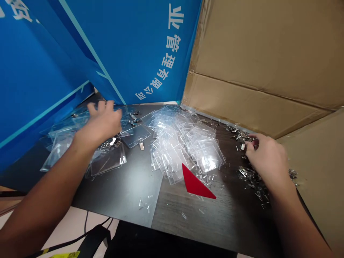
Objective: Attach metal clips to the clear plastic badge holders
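My left hand lies flat with fingers stretched out over a heap of clear plastic badge sleeves with metal clips at the left of the dark table. My right hand is closed in a pinch on a small metal clip at the edge of a scatter of metal clips on the right. A larger pile of empty clear badge sleeves lies between the hands. A single sleeve with a clip lies just right of my left hand.
A red triangular piece lies on the table in front of the middle pile. A blue printed panel stands behind at left, brown cardboard walls behind and at right. Black cables hang below the table's near edge.
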Tool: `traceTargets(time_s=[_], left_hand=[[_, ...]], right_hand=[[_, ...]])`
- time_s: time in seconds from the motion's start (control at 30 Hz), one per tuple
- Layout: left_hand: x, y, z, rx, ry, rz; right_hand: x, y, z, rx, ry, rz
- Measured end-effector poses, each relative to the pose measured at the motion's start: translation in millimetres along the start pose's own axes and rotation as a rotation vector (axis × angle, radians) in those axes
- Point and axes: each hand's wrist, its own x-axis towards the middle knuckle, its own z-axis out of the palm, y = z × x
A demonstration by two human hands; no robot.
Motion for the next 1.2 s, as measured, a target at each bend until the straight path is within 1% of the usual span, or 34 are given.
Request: traceTargets(time_s=[0.1,0.17,0.23,0.27,0.33,0.43,0.57,0.67,0.73,0.8,0.87,0.9,0.93,1.0,1.07,1.1,1.2], left_hand=[[-8.9,36.9,11.6,-0.031,-0.003,0.161],[-17.6,60.3,21.3,-0.100,-0.066,0.349],[-26.8,77.2,30.1,-0.149,-0.121,0.434],[-30.6,82.6,33.6,-0.172,-0.147,0.446],[-35.4,88.0,38.3,-0.219,-0.183,0.426],[-35.3,88.0,39.0,-0.324,-0.211,0.323],[-30.5,85.3,28.2,-0.591,-0.223,0.140],[-28.2,84.2,17.4,-0.788,-0.271,0.031],[-27.2,84.3,12.5,-0.889,-0.238,-0.024],[-26.6,85.9,10.7,-0.993,-0.133,-0.050],[-27.3,89.4,11.6,-1.120,-0.037,-0.036],[-28.4,91.9,13.0,-1.197,-0.028,-0.019],[-30.3,94.8,14.9,-1.282,-0.050,0.001],[-36.2,101.4,19.8,-1.442,-0.160,0.043],[-44.2,108.6,25.5,-1.546,-0.297,0.105],[-48.5,112.0,28.1,-1.572,-0.357,0.150],[-59.3,120.5,33.2,-1.553,-0.490,0.346]], right_hand=[[-2.1,-4.7,-5.2,0.017,0.068,0.008],[-3.7,-6.5,-7.0,0.051,0.106,0.027],[-5.7,-7.6,-7.8,0.103,0.137,0.020],[-6.7,-8.2,-8.0,0.124,0.148,0.011],[-8.6,-10.4,-8.6,0.147,0.157,0.006],[-11.0,-16.3,-9.9,0.159,0.160,0.018],[-14.2,-25.3,-10.7,0.216,0.195,-0.007],[-17.4,-30.2,-9.4,0.264,0.238,-0.052],[-19.8,-32.5,-7.9,0.282,0.267,-0.082],[-22.1,-35.0,-5.9,0.287,0.291,-0.106],[-24.9,-38.9,-3.5,0.313,0.310,-0.130],[-26.9,-41.8,-2.2,0.353,0.303,-0.143],[-29.4,-45.5,-0.8,0.413,0.274,-0.154],[-36.6,-55.0,2.3,0.583,0.141,-0.168],[-46.7,-66.9,5.7,0.781,-0.087,-0.172],[-52.4,-73.2,7.3,0.886,-0.220,-0.176],[-69.7,-90.9,10.6,1.252,-0.693,-0.127]])
